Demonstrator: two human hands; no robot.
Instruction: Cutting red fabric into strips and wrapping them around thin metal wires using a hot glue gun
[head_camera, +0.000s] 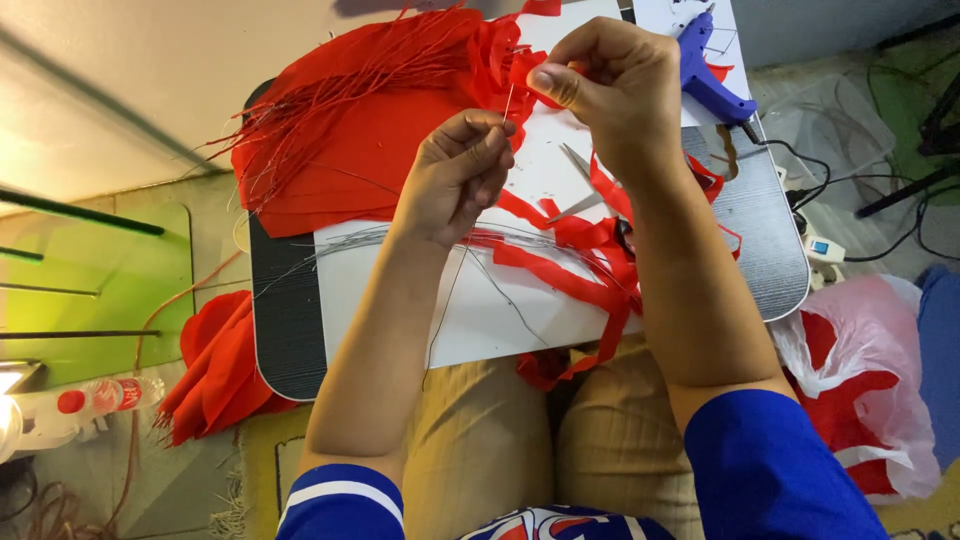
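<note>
My left hand (462, 170) pinches a thin metal wire (508, 100) that runs down toward my lap. My right hand (610, 80) is closed on a small piece of red fabric (525, 68) at the wire's top end. Both hands hover over a white sheet (420, 300) on a dark lap tray (285, 330). Red fabric strips (575, 260) and a pair of scissors (580, 180) lie under my right forearm. A big pile of red cloth with frayed threads (340, 130) covers the tray's far left part.
A blue glue gun (705, 75) rests at the tray's far right, its cord leading to a power strip (822, 250). More red cloth (215, 365) lies on the floor left, next to a plastic bottle (100, 397). A plastic bag with red material (865, 380) sits right.
</note>
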